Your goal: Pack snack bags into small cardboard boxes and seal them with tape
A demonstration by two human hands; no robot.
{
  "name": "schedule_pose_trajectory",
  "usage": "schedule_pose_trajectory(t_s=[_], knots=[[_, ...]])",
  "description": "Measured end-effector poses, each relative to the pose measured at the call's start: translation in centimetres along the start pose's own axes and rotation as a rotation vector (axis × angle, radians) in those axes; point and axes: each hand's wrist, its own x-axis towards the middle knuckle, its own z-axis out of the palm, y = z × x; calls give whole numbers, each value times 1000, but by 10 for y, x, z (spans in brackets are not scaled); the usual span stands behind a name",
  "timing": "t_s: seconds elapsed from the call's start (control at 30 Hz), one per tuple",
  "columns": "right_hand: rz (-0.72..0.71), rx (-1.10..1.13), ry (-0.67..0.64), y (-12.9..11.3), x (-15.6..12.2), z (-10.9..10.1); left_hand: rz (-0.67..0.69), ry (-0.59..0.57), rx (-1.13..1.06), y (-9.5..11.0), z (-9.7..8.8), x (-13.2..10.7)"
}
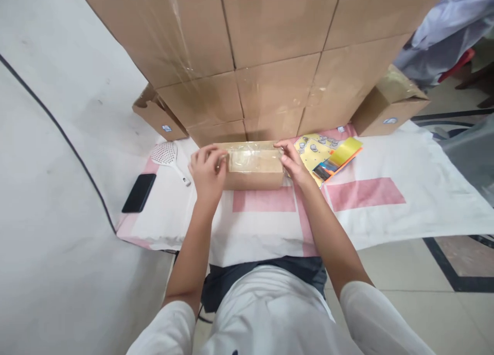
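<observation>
A small cardboard box lies in front of me on the cloth-covered table, with shiny clear tape along its top. At the box's left end, my left hand has its fingers curled over the top edge. My right hand grips the opposite end, thumb near the top and fingers at the far corner. Whether either hand also pinches a loose end of the tape is hard to make out.
A tall stack of taped cartons rises just behind the box. Smaller cartons stand at left and right. A black phone, a white slotted spoon and a bright yellow-and-orange packet lie on the cloth.
</observation>
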Motion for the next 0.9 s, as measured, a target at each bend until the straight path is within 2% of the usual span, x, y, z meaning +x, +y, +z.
schedule_pose_trajectory(t_s=[0.13,0.27,0.63,0.9], knots=[[54,177,11,-10,-3,1,207,-202,37,28,15,-14],[96,154,49,-20,-3,5,326,-345,21,35,31,-23],[115,134,81,-25,0,10,290,-306,41,35,39,-30],[189,132,98,-29,2,12,273,-282,24,36,40,-29]])
